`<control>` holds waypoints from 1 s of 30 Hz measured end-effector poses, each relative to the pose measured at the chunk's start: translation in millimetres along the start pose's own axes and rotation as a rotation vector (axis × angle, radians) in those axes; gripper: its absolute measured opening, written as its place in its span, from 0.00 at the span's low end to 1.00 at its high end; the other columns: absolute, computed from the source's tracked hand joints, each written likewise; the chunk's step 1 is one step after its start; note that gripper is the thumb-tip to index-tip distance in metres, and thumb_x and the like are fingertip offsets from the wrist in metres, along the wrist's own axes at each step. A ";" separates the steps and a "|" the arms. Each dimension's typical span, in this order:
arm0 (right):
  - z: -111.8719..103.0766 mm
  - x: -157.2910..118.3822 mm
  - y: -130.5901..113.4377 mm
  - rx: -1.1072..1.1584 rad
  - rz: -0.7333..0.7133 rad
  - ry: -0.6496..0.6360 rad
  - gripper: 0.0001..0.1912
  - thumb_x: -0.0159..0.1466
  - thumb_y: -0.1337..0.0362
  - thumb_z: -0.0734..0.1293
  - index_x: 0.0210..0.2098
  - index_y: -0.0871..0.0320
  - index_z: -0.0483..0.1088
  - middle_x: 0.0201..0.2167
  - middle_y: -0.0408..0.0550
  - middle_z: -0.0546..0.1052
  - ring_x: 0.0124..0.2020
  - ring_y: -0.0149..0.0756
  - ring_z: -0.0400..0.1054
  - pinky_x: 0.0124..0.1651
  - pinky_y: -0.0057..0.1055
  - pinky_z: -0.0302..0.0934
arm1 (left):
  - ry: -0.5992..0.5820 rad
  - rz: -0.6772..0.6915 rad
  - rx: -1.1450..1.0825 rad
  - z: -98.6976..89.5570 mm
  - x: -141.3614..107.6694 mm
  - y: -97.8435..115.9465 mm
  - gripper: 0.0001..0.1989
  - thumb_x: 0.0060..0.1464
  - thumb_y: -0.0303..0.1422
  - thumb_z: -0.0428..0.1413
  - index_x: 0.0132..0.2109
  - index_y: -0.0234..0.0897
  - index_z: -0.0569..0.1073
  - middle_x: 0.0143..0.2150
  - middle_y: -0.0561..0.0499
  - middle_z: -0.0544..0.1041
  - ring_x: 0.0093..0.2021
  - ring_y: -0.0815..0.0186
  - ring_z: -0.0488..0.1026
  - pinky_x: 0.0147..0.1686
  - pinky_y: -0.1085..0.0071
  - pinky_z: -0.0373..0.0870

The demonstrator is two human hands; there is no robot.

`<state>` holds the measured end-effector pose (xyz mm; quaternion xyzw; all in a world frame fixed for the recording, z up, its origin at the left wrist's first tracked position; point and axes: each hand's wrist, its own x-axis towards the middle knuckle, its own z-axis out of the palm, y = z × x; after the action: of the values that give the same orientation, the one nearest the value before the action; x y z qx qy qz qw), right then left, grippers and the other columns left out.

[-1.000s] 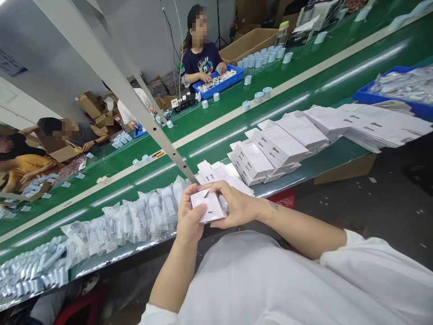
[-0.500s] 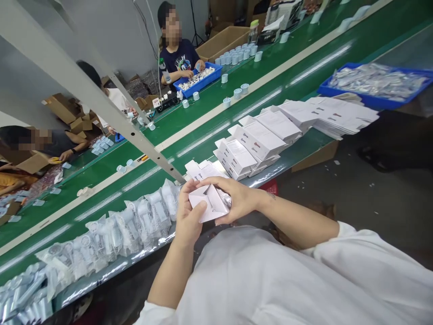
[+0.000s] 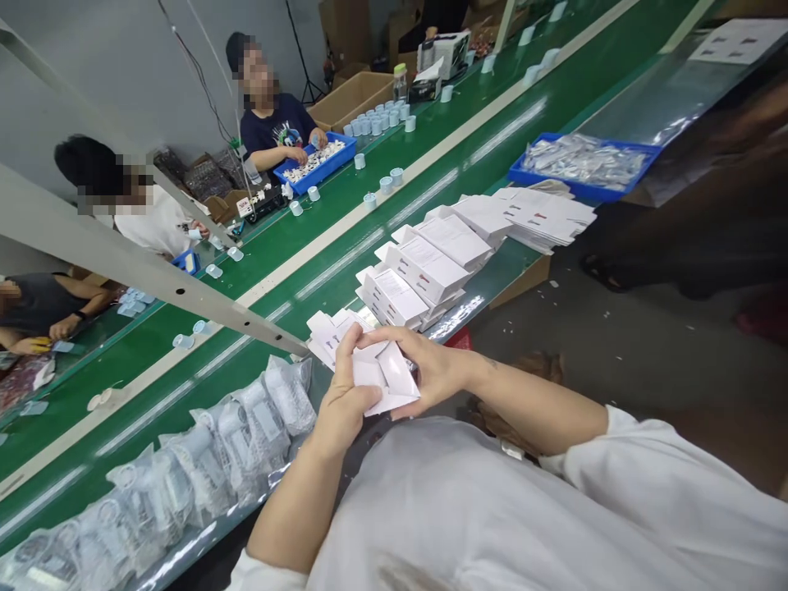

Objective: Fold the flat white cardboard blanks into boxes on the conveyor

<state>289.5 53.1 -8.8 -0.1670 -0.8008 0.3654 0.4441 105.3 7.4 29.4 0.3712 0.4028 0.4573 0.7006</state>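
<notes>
Both my hands grip a white cardboard carton [image 3: 387, 377], which is partly folded with its flaps loose. My left hand [image 3: 341, 392] holds it from the near side, and my right hand [image 3: 428, 369] presses over its top. Just beyond them stand stacked white product boxes [image 3: 419, 275]. A row of clear plastic bags [image 3: 209, 460] holding white items lies on the green belt [image 3: 123, 435], left of my hands. Flat white cartons [image 3: 545, 217] are piled farther along.
A blue tray [image 3: 582, 162] of small silver packets sits beyond the flat cartons. A grey metal beam [image 3: 123, 271] crosses the view. Across a second belt, a co-worker [image 3: 271, 131] handles white parts in a blue tray [image 3: 317, 162], near several pale blue cups [image 3: 375, 125].
The whole view has swung, with the belt and boxes shifting left. The carton stays in both hands, and its flaps sit differently between my fingers.
</notes>
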 end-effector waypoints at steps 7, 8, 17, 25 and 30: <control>-12.0 -4.0 3.4 0.047 0.049 0.014 0.56 0.51 0.55 0.81 0.70 0.49 0.48 0.63 0.56 0.67 0.65 0.48 0.64 0.66 0.44 0.59 | -0.270 0.043 0.223 -34.6 23.7 12.4 0.52 0.42 0.33 0.72 0.71 0.58 0.58 0.75 0.48 0.55 0.72 0.45 0.58 0.64 0.48 0.64; -11.9 -4.3 4.9 0.081 0.070 0.045 0.56 0.51 0.54 0.81 0.70 0.49 0.48 0.63 0.56 0.66 0.65 0.48 0.63 0.66 0.45 0.59 | -0.336 0.089 0.307 -40.5 28.1 12.9 0.56 0.39 0.33 0.74 0.72 0.58 0.55 0.76 0.46 0.53 0.73 0.45 0.55 0.66 0.47 0.61; -6.9 -19.8 19.2 0.072 0.077 0.139 0.65 0.50 0.49 0.82 0.72 0.43 0.36 0.71 0.59 0.51 0.76 0.52 0.42 0.74 0.55 0.39 | -0.418 0.282 0.902 -34.4 52.4 24.5 0.49 0.42 0.32 0.73 0.69 0.44 0.61 0.66 0.36 0.68 0.65 0.42 0.67 0.64 0.49 0.64; -10.5 -85.8 57.9 0.563 0.977 0.862 0.23 0.56 0.51 0.77 0.45 0.54 0.69 0.46 0.51 0.76 0.50 0.43 0.73 0.56 0.43 0.71 | -0.335 0.555 1.697 -32.4 137.9 52.5 0.40 0.47 0.14 0.50 0.67 0.43 0.66 0.68 0.35 0.64 0.74 0.39 0.50 0.67 0.28 0.35; 0.8 -106.4 94.6 0.708 1.262 0.918 0.11 0.59 0.66 0.72 0.27 0.56 0.64 0.23 0.44 0.72 0.26 0.31 0.72 0.33 0.30 0.74 | -0.758 0.419 1.952 31.6 214.0 16.6 0.45 0.46 0.11 0.49 0.70 0.45 0.60 0.72 0.38 0.61 0.76 0.44 0.47 0.66 0.25 0.31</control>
<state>341.9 53.8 -141.2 -0.5645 -0.1373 0.6689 0.4638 183.3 208.8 8.6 0.9515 0.2787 -0.0974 0.0871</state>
